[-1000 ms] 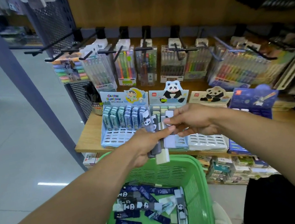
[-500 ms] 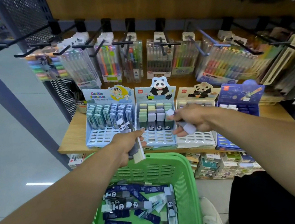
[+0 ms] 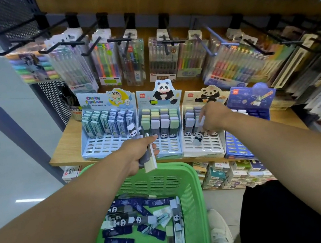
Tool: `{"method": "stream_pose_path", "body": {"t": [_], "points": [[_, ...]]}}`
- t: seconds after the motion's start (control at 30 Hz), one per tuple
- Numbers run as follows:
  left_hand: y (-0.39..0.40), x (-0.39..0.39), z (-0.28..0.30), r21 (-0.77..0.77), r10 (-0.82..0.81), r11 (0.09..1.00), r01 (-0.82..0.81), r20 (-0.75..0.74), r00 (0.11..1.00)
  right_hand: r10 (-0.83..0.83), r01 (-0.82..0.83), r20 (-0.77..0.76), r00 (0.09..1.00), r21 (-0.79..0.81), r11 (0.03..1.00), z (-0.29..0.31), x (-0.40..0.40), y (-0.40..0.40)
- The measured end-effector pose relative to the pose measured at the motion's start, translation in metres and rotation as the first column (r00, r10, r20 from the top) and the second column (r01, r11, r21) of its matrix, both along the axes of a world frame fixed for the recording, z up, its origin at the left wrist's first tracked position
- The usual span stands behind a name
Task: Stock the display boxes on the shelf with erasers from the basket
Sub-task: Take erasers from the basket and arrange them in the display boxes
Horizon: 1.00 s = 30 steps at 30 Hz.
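Four display boxes [image 3: 161,129] stand side by side along the front of the shelf [image 3: 64,150], with hanging pen packs [image 3: 134,62] behind them. The basket [image 3: 190,190] sits before and below the shelf, with loose erasers [image 3: 129,220] in it. The left hand [image 3: 139,153] is above the basket's far rim; the right hand [image 3: 214,118] is over the third box from the left.
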<state>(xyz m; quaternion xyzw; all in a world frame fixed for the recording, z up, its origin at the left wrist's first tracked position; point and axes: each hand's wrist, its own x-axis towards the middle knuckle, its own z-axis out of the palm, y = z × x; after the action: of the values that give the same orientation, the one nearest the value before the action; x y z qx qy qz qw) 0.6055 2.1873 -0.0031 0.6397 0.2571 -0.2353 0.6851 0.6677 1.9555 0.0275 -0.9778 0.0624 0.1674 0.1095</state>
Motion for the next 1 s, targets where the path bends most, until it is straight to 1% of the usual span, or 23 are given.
{"method": "stream_pose_path", "body": {"t": [0.07,0.13,0.3,0.37,0.43,0.5,0.73,0.9,0.97,1.0], "points": [[-0.005,0.003,-0.002,0.0,-0.032,0.999,0.032,-0.002,0.999,-0.035,0.038,0.093,0.995,-0.023,0.999,-0.003,0.003,-0.012],[-0.01,0.005,-0.002,-0.012,-0.046,0.999,0.046,-0.004,0.999,-0.066,0.065,0.102,0.993,0.02,0.998,-0.005,0.003,-0.015],[-0.019,0.008,-0.004,-0.023,-0.09,0.996,0.09,0.002,0.996,0.017,-0.025,0.116,0.993,0.069,0.997,-0.009,0.003,-0.016],[-0.021,0.008,-0.004,-0.02,-0.089,0.996,0.089,0.006,0.996,0.05,-0.066,0.141,0.989,0.117,0.991,-0.009,0.002,-0.014],[-0.022,0.008,-0.004,-0.013,-0.084,0.996,0.084,0.011,0.996,0.041,-0.073,0.195,0.98,0.159,0.985,-0.009,0.002,-0.011],[-0.022,0.009,-0.005,-0.007,-0.082,0.997,0.082,0.014,0.997,0.051,-0.09,0.231,0.972,0.159,0.983,-0.01,0.003,-0.009],[-0.023,0.011,-0.01,-0.014,-0.077,0.997,0.077,0.019,0.997,0.075,-0.119,0.251,0.965,0.163,0.979,-0.01,0.002,-0.003],[-0.023,0.01,-0.008,-0.021,-0.082,0.996,0.083,0.018,0.996,0.123,-0.151,0.227,0.966,0.109,0.982,-0.009,0.001,0.0],[-0.024,0.01,-0.006,-0.025,-0.088,0.996,0.088,0.023,0.996,0.127,-0.151,0.241,0.962,0.081,0.985,-0.008,0.001,0.001],[-0.024,0.01,-0.006,-0.029,-0.093,0.995,0.094,0.027,0.995,0.117,-0.143,0.249,0.962,0.091,0.985,-0.007,0.001,0.001]]}}
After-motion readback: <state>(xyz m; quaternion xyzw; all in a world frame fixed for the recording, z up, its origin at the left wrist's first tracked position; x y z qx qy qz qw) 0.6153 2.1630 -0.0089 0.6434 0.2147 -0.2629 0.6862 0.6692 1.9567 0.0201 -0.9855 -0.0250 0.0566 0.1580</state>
